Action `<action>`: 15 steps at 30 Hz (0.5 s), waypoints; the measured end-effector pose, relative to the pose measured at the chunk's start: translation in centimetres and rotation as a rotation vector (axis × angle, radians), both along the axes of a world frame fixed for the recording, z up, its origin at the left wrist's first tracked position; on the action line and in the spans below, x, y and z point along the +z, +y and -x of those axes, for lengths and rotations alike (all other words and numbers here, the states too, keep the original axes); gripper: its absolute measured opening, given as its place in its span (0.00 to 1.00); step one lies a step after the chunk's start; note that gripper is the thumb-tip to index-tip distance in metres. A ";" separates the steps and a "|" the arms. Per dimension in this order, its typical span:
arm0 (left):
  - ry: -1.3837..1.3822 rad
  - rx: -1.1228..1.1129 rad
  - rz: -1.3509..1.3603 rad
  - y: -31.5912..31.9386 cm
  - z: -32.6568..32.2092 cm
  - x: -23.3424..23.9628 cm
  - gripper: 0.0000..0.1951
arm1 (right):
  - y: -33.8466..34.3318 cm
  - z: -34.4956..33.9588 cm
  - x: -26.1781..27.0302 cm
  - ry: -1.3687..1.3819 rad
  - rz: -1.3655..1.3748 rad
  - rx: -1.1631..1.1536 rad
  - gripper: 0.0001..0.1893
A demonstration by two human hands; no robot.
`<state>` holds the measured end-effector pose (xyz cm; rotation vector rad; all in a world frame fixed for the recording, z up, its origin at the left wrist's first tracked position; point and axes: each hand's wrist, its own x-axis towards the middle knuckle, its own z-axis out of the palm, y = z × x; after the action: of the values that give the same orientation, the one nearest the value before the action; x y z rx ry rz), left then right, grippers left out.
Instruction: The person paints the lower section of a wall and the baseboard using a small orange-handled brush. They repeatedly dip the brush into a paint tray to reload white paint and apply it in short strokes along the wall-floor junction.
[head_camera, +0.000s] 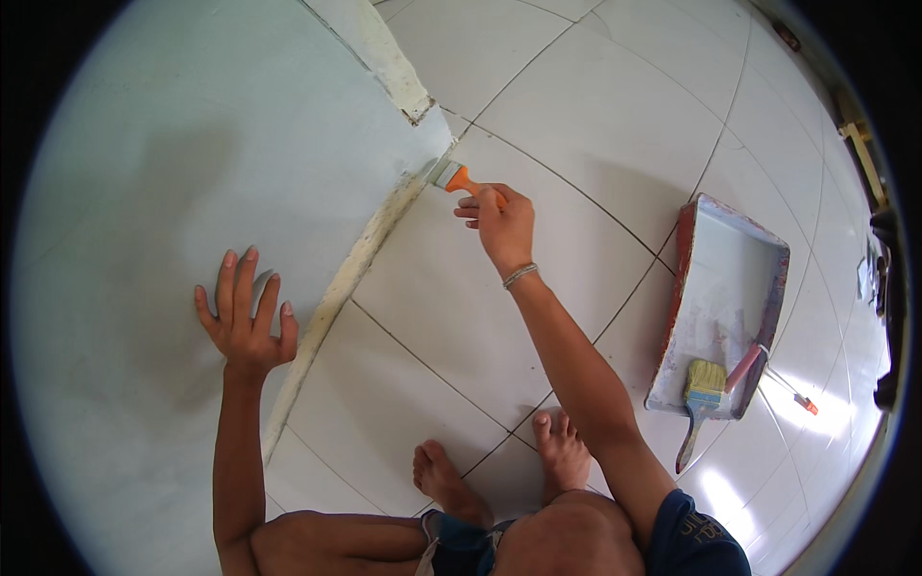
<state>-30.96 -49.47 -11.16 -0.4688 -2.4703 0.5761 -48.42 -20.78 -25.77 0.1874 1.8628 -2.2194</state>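
Note:
My right hand grips the orange handle of a paintbrush. The brush's pale, paint-coated bristles touch the bottom edge of a light grey-green wall, beside the upper end of a rough cream strip along the wall's foot. My left hand, holding nothing, has its fingers spread against the wall, left of that strip. A grey cord bracelet circles my right wrist.
On the white tiled floor, to the right, lies a red-edged paint tray with pale paint. A wider brush with a blue-grey ferrule and a small roller rest on it. My bare feet are at the bottom centre.

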 end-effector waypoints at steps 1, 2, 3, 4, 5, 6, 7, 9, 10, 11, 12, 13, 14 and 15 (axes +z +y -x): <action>0.000 -0.001 0.002 0.0 0.0 0.0 0.16 | -0.6 0.0 0.2 -0.003 -0.026 0.019 0.19; 0.000 -0.002 0.005 0.0 0.0 0.0 0.16 | -1.2 0.1 0.6 -0.064 -0.081 0.026 0.19; -0.001 -0.003 0.008 0.0 0.0 0.0 0.16 | -1.7 0.1 1.0 0.016 -0.007 0.038 0.19; 0.003 -0.007 0.010 0.0 0.0 0.0 0.16 | -2.0 -0.1 1.4 0.038 0.036 0.037 0.19; 0.005 -0.011 0.012 0.0 0.1 0.0 0.16 | -2.0 -0.2 1.7 0.061 0.077 0.040 0.19; 0.006 -0.014 0.013 0.0 0.1 0.0 0.16 | -1.8 -0.5 2.0 0.081 0.129 0.012 0.19; 0.000 -0.013 0.007 0.0 0.0 0.0 0.16 | -1.3 -1.0 2.2 0.104 0.180 -0.010 0.19; -0.002 -0.010 -0.004 -0.1 -0.1 0.0 0.16 | -0.6 -1.6 2.2 0.122 0.194 -0.031 0.19; 0.001 -0.012 -0.003 -0.1 -0.1 0.0 0.16 | -0.4 -1.8 2.2 0.115 0.158 -0.032 0.19; 0.006 -0.014 -0.001 -0.2 0.0 0.0 0.16 | -0.4 -1.8 2.1 0.091 0.109 -0.050 0.19; 0.009 -0.018 0.000 -0.2 0.0 0.0 0.16 | -0.4 -1.8 1.9 0.084 0.074 -0.005 0.20; 0.006 -0.014 -0.003 -0.2 0.0 0.0 0.16 | -0.7 -1.6 1.9 0.057 0.027 0.024 0.20; 0.002 -0.010 -0.007 -0.1 0.0 0.0 0.16 | -1.1 -1.4 1.8 -0.045 -0.062 0.038 0.20; -0.003 -0.006 -0.011 -0.1 0.0 0.0 0.15 | -1.4 -1.2 1.9 0.041 -0.009 0.068 0.20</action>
<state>-30.93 -49.54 -11.12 -0.4730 -2.4732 0.5600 -47.18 -22.21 -23.88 0.0797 1.8715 -2.1854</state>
